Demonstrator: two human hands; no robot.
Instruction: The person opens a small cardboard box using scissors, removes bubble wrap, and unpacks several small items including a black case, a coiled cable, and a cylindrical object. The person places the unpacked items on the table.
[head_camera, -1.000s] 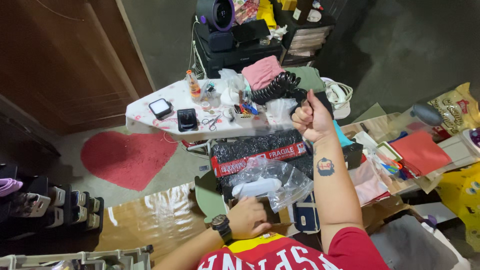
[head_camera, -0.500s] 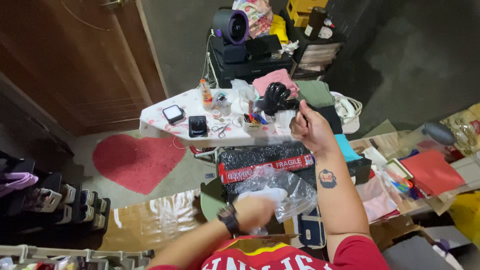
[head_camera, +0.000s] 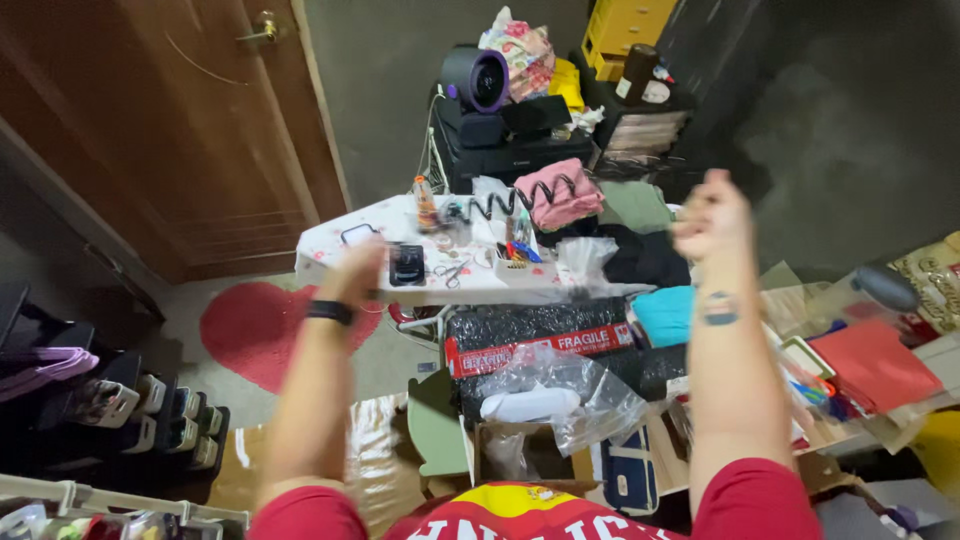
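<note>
I have both arms raised, stretching a black coiled cord (head_camera: 505, 203) above the cluttered surface (head_camera: 330, 240). My right hand (head_camera: 712, 212), at two o'clock, looks closed on one end; my left hand (head_camera: 362, 266), at ten o'clock, is too blurred to tell. I'd keep the pull even, so the coil clears the bottle (head_camera: 427, 205).

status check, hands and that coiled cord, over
Both hands raised and blurred: left hand, right hand. Black coiled cord stretched between them above the ironing board; grip unclear. Nothing blocking.
</note>
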